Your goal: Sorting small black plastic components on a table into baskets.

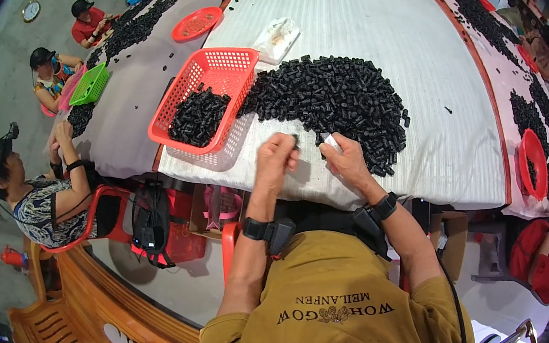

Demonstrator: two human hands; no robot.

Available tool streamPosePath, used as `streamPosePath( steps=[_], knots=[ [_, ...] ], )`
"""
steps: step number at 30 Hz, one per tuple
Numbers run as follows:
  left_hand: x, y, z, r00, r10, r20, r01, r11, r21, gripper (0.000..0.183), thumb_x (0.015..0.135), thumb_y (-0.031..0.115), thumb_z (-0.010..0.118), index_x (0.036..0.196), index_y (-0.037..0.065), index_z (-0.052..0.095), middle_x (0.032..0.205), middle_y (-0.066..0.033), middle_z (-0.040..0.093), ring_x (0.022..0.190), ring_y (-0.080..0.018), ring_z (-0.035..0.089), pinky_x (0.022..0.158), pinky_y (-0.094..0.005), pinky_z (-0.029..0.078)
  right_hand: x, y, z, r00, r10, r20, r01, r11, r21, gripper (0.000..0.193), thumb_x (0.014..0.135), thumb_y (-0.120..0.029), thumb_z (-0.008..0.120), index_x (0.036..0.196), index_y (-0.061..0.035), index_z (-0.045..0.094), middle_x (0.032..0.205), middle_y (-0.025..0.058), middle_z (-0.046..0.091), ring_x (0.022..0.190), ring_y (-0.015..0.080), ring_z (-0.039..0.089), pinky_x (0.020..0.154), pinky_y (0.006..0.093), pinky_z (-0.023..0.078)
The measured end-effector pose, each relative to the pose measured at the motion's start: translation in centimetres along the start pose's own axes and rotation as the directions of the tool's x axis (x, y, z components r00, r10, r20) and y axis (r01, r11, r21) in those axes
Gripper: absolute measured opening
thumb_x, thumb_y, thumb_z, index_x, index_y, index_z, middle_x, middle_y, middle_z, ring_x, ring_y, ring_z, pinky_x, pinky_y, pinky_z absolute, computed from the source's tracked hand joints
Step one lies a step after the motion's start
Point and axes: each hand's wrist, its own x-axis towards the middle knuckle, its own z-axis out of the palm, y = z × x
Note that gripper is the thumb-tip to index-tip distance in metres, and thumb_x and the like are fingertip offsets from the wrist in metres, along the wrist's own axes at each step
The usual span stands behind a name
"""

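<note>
My left hand (pixel 276 157) is closed at the near edge of the table, its fingertips pinching a small black cylindrical piece (pixel 295 142). Just to its right, my right hand (pixel 347 162) is closed on a small white object (pixel 332 142), whose kind I cannot make out. A dark bit shows beside that object's tip. Beyond both hands spreads a large pile of short black cylindrical pieces (pixel 326 93). Left of the pile, a red perforated plastic basket (pixel 238 54) holds more of these black pieces.
A white shallow tray (pixel 277 39) lies behind the basket, and a red round tray (pixel 197 24) farther back. Co-workers sit along both sides with their own black piles. A green basket (pixel 89 84) is at the left, a red basket (pixel 533 164) at the right.
</note>
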Motion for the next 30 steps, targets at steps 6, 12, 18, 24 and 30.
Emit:
streamPosePath(
  steps=[6, 12, 18, 24, 30],
  knots=[
    [2.5, 6.7, -4.4, 0.786, 0.477, -0.393, -0.458, 0.876, 0.148, 0.014, 0.084, 0.011, 0.058, 0.09, -0.001, 0.053, 0.065, -0.0049, 0.056, 0.052, -0.0097, 0.052, 0.046, -0.0216, 0.043, -0.1, 0.4, 0.0, 1.0, -0.019, 0.002, 0.018, 0.99, 0.137, 0.024, 0.087, -0.023, 0.056, 0.071, -0.0058, 0.05, 0.053, -0.0023, 0.048, 0.042, 0.0038, 0.043, 0.037, 0.0188, 0.033],
    [2.7, 5.9, -4.7, 0.749, 0.61, -0.259, -0.436, 0.748, 0.5, 0.013, 0.085, 0.012, 0.057, 0.089, 0.0, 0.056, 0.068, -0.0036, 0.057, 0.056, -0.0067, 0.051, 0.05, -0.0209, 0.042, 0.0, 0.3, -0.6, 0.989, 0.051, -0.138, -0.011, 0.962, 0.274, 0.027, 0.087, -0.028, 0.055, 0.073, -0.0046, 0.053, 0.054, -0.0012, 0.05, 0.043, 0.0025, 0.044, 0.039, 0.0163, 0.035],
    [2.0, -2.8, 2.1, 0.925, 0.349, 0.149, -0.329, 0.543, 0.773, 0.017, 0.076, 0.014, 0.063, 0.073, -0.001, 0.057, 0.06, -0.0124, 0.057, 0.054, -0.0207, 0.057, 0.051, -0.032, 0.044, -0.2, 0.5, -0.8, 0.977, 0.009, -0.215, 0.061, 0.946, 0.318, 0.029, 0.088, -0.028, 0.052, 0.073, -0.0029, 0.054, 0.054, -0.0006, 0.05, 0.043, 0.0027, 0.044, 0.039, 0.0168, 0.036],
    [1.7, -4.8, 3.8, 0.877, 0.399, 0.269, -0.379, 0.228, 0.897, 0.02, 0.072, 0.015, 0.065, 0.075, 0.0, 0.052, 0.069, -0.0165, 0.057, 0.066, -0.0333, 0.057, 0.058, -0.0406, 0.045, -0.1, 0.8, -0.4, 0.981, -0.055, -0.184, 0.092, 0.975, 0.2, 0.031, 0.088, -0.029, 0.052, 0.072, -0.0026, 0.053, 0.054, -0.001, 0.05, 0.045, 0.002, 0.043, 0.04, 0.0165, 0.036],
    [2.4, -5.6, 3.3, 0.844, 0.448, 0.293, -0.396, 0.154, 0.905, 0.018, 0.073, 0.013, 0.063, 0.078, -0.001, 0.054, 0.069, -0.0175, 0.057, 0.066, -0.0341, 0.057, 0.058, -0.0413, 0.045, -0.2, 0.6, -0.3, 0.989, -0.02, -0.145, 0.053, 0.971, 0.231, 0.03, 0.088, -0.027, 0.053, 0.072, -0.0029, 0.053, 0.054, -0.0012, 0.049, 0.044, 0.0023, 0.043, 0.039, 0.0167, 0.035]
  ],
)
